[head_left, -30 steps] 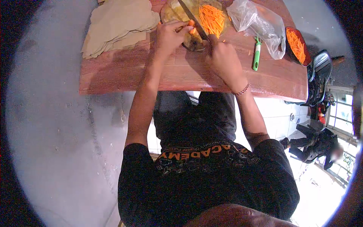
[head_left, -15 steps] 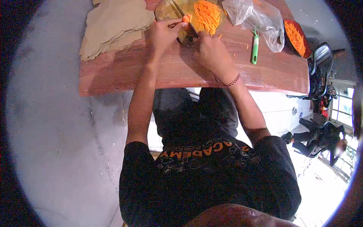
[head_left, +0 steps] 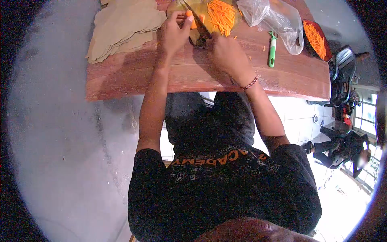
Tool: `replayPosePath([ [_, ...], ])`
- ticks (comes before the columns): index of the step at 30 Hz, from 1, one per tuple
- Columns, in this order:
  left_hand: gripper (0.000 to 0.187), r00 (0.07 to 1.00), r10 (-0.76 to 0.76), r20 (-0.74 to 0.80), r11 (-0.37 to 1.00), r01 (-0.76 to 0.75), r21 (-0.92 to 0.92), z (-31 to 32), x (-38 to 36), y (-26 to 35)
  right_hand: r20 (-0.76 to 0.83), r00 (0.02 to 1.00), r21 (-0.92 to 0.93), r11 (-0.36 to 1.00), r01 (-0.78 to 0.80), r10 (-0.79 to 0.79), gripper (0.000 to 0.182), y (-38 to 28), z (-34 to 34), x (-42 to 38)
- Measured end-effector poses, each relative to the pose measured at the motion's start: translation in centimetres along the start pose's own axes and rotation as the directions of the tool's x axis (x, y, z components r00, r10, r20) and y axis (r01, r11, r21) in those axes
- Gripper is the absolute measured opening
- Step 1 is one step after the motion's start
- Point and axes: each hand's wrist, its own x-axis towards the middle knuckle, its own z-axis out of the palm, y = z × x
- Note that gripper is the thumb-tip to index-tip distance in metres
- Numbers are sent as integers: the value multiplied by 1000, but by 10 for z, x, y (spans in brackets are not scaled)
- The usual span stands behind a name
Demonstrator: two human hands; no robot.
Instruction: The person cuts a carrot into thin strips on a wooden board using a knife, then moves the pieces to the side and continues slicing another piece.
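**One knife (head_left: 200, 23), one cutting board (head_left: 199, 8), two carrot pieces (head_left: 191, 21)**

Left of the cutting board, one stack of brown sheets (head_left: 125, 30) extends to the left edge of the tabletop (head_left: 298, 80); the sheets overlap too much to count. The left hand (head_left: 175, 33) is at the board's left side, thumb and fingers pinched around one carrot piece. The knife slants across the board just right of that piece, and the second, smaller piece shows just right of the blade. The right hand (head_left: 227, 52), at the board's near side, is closed around the knife's handle, which it hides.

One heap of carrot strips (head_left: 221, 18) covers the board's right part, with at least three loose scraps (head_left: 250, 58) nearer and to the right. Right of the board come one clear plastic bag (head_left: 270, 18), one green-and-white peeler (head_left: 272, 51) just beside it, and, farthest right, one dish (head_left: 329, 53) of strips by the tabletop's right edge.

From the board's near side, a band of wood runs to the near edge, crossed by both arms. More wood separates the right hand from the peeler. The board's far edge is out of view.
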Motion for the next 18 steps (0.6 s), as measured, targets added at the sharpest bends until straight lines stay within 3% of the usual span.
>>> replayPosePath([
  [2, 31, 999, -7, -51, 997, 3, -83, -2, 0, 0, -38, 999, 90, 996, -19, 23, 25, 4, -5, -2],
  [4, 37, 996, -93, -6, 989, 93, 112, -9, 0, 8, -42, 996, 132, 989, -69, 75, 25, 11, -5, 1],
  [8, 39, 992, -117, -36, 972, 122, 202, -4, 0, 5, -44, 990, 172, 977, -128, 137, 28, 27, 1, 12],
  [10, 38, 996, 79, -42, 928, -57, 369, 0, 1, -2, -42, 992, 194, 975, -112, 122, 30, 27, -1, 20],
  [11, 38, 996, 78, -43, 927, -56, 371, 0, 1, -6, -43, 993, 214, 972, -97, 109, 32, 27, -2, 23],
  [13, 37, 993, -60, 104, 939, 21, 344, -7, 2, -4, -51, 994, 218, 972, -84, 97, 33, 29, -1, 27],
  [14, 37, 993, -63, 101, 937, 24, 347, -10, 2, -8, -58, 994, 219, 973, -73, 88, 34, 30, 1, 28],
  [16, 43, 969, 202, 142, 922, -237, 307, -18, 3, -20, -46, 993, 239, 967, -91, 105, 33, 35, 4, 26],
  [18, 45, 947, 253, 196, 917, -299, 263, -24, 5, -29, -32, 991, 257, 960, -114, 126, 33, 37, 5, 22],
])
